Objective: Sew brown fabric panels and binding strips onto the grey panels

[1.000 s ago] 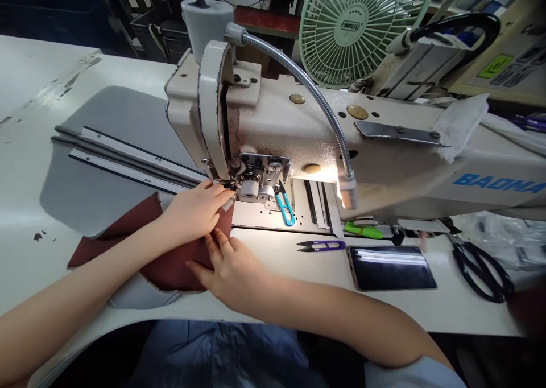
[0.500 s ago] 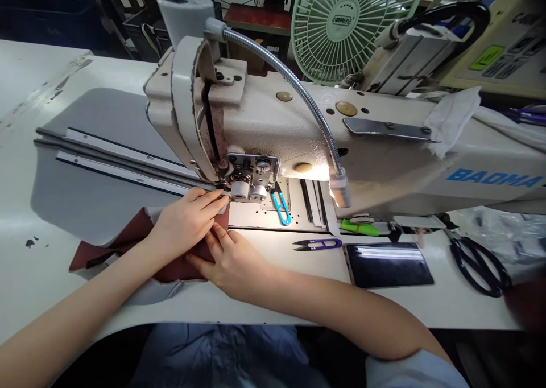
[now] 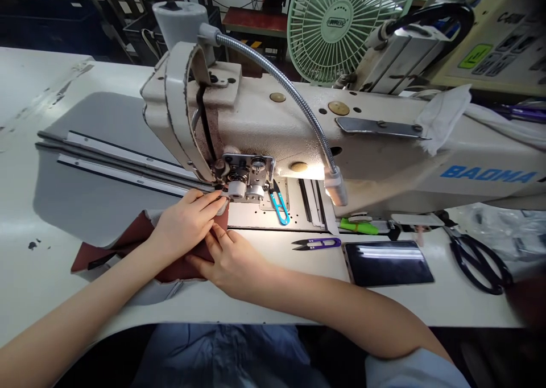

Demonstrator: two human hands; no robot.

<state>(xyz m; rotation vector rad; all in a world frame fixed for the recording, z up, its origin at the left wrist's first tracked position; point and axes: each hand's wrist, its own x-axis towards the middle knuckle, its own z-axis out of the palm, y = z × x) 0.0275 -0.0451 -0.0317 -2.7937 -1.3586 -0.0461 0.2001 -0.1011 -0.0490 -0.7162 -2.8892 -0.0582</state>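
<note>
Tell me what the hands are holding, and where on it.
Both hands press one dark red fabric piece flat: left hand on its edge beside the presser foot, right hand on its near edge. Neither lifts it.

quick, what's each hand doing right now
Left hand: fingers curled, pressing the red fabric near the needle; no clear grasp.
Right hand: open, flat on the fabric.
</note>
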